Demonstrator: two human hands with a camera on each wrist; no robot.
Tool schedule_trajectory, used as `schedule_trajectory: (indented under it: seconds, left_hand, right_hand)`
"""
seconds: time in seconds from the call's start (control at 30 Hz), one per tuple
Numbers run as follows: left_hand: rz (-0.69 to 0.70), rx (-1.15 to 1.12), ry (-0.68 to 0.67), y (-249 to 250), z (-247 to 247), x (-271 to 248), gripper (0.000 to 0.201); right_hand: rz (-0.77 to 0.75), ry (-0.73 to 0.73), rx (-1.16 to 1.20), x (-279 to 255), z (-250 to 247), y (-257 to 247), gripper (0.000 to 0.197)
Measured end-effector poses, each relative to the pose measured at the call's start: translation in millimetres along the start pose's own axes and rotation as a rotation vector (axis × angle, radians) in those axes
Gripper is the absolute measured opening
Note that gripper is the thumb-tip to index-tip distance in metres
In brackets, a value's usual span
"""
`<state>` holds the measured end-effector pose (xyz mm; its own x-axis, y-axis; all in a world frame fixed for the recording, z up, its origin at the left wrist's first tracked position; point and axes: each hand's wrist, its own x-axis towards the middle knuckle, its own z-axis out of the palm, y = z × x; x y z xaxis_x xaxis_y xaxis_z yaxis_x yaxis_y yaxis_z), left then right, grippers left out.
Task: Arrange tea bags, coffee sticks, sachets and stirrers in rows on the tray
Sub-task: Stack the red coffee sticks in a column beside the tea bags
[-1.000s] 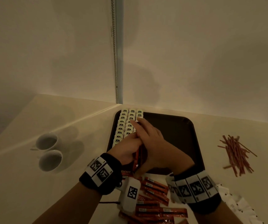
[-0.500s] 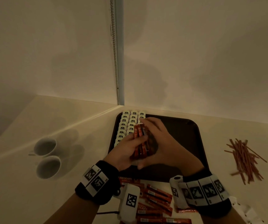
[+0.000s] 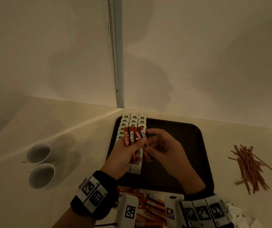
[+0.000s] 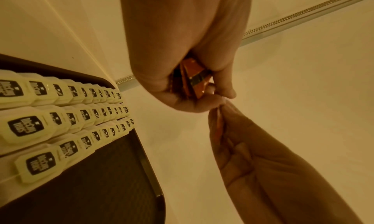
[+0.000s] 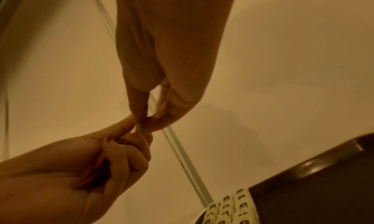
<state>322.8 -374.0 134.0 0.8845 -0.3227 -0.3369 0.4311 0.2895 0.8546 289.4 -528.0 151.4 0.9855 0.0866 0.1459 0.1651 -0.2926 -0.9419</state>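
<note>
My left hand (image 3: pixel 132 146) grips a fanned bundle of red coffee sticks (image 3: pixel 132 135) above the left part of the black tray (image 3: pixel 189 129). My right hand (image 3: pixel 147 144) is beside it and pinches a single coffee stick (image 3: pixel 146 153) at the bundle's right edge. Cream tea bags (image 3: pixel 132 121) lie in three rows along the tray's left side, partly hidden by my hands. In the left wrist view the bundle (image 4: pixel 194 77) sits inside my curled left fingers, above the tea bag rows (image 4: pixel 60 115). In the right wrist view my right fingertips (image 5: pixel 141 114) pinch together.
Loose coffee sticks (image 3: pixel 153 206) lie on the table in front of the tray. A pile of brown stirrers (image 3: pixel 250 167) is at the right, white sachets (image 3: pixel 242 213) at the lower right. Two white cups (image 3: pixel 39 153) stand at the left. Walls meet just behind the tray.
The bundle was lifted off the tray floor and fanned out in my left hand. My right hand came off the bundle's top, shifted right and now pinches one stick.
</note>
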Motion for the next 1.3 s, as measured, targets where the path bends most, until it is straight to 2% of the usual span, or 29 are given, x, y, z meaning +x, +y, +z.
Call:
schedule_trajectory:
  seconds: [0.1,0.2,0.3,0.37,0.43,0.47,0.63,0.8,1.0,1.13,1.23,1.3]
  left_hand:
    - [0.022,-0.021,0.071,3,1,0,0.031]
    - [0.027,-0.05,0.043,6,3,-2,0.035]
    - [0.061,-0.063,0.025,9,4,-2,0.025]
    - [0.105,-0.08,0.022,9,3,-1,0.016]
    - [0.138,-0.109,0.031,9,2,0,0.013]
    - [0.148,-0.116,0.037,8,2,0,0.013]
    - [0.18,-0.048,0.005,4,-1,-2,0.014]
    - [0.227,0.006,0.031,5,2,-2,0.014]
    - [0.242,0.047,0.088,9,1,0,0.014]
    - [0.208,-0.023,0.136,12,-2,3,0.013]
    - [0.176,-0.01,0.166,14,-9,7,0.006]
    - [0.168,0.051,0.199,13,-13,11,0.005]
  right_hand:
    - [-0.145,0.14,-0.22,0,-2,4,0.029]
    - [-0.31,0.13,-0.541,1,-3,6,0.016]
    - [-0.376,0.132,-0.66,1,-4,8,0.013]
    - [-0.278,0.133,-0.471,0,-6,4,0.018]
    - [-0.147,0.132,-0.19,0,-10,0,0.028]
    - [-0.107,0.128,-0.121,0,-12,-2,0.03]
    - [-0.064,0.15,-0.133,1,-12,-2,0.027]
    - [0.05,0.129,0.159,1,-9,-4,0.024]
    - [0.193,0.173,0.272,4,-6,1,0.018]
    - [0.273,0.171,0.424,8,-8,3,0.017]
    - [0.293,0.195,0.355,11,-12,7,0.013]
    - [0.322,0.192,0.316,12,-16,12,0.018]
